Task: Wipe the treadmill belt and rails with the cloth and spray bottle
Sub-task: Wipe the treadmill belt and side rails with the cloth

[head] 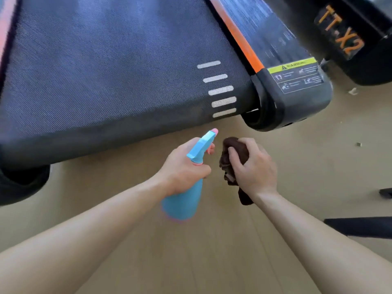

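Observation:
The dark textured treadmill belt (110, 68) fills the upper left, with several white stripes near its right rear corner. Along its right side runs the black rail (273, 37) with an orange strip and a warning label at the end cap. My left hand (182, 168) grips a blue spray bottle (184, 200) by the neck, its pink-tipped nozzle pointing at the belt's rear edge. My right hand (252, 166) holds a bunched dark brown cloth (230, 158) just to the right of the bottle, above the floor.
Beige wooden floor (191, 262) lies under both arms. A second black machine marked "TT-X2" (343, 32) stands at the upper right. Small scraps of debris (353, 91) lie on the floor there. A dark object (360, 227) juts in from the right edge.

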The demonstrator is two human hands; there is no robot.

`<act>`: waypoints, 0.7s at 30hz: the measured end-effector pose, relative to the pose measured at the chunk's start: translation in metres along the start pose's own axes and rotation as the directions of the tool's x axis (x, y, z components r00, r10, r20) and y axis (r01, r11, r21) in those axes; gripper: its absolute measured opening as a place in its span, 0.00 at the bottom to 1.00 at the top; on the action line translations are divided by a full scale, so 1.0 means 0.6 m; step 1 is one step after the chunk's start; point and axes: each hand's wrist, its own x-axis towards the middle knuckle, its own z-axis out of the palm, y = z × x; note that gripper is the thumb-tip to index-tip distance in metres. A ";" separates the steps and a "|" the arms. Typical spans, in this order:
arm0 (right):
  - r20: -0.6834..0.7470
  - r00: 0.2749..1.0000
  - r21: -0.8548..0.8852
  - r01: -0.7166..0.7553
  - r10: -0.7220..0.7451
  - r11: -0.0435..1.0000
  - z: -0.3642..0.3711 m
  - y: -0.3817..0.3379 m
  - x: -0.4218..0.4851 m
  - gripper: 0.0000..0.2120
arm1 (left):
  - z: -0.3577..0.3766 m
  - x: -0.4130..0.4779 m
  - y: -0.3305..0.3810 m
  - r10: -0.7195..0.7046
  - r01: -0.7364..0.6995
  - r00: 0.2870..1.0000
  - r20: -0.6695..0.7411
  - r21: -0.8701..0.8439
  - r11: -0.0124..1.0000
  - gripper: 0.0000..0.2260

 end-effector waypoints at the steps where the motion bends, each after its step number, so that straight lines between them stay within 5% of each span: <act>1: -0.041 0.999 0.048 -0.014 0.016 0.999 0.003 0.004 -0.004 0.10 | 0.005 -0.001 -0.001 0.012 -0.012 1.000 -0.005 0.005 1.000 0.16; 15: -0.313 0.946 0.306 0.021 0.080 0.952 0.016 -0.019 0.027 0.17 | 0.001 0.012 -0.028 0.037 -0.043 0.991 -0.129 -0.044 0.998 0.14; 19: -0.465 0.885 0.294 0.153 0.002 0.944 0.036 -0.088 0.096 0.17 | -0.027 -0.015 -0.046 0.016 -0.021 0.992 -0.127 -0.040 0.999 0.20; 21: -0.554 0.828 0.276 0.087 0.085 0.957 0.054 -0.125 0.135 0.17 | -0.049 -0.029 -0.059 -0.002 -0.007 0.987 -0.162 -0.052 0.999 0.21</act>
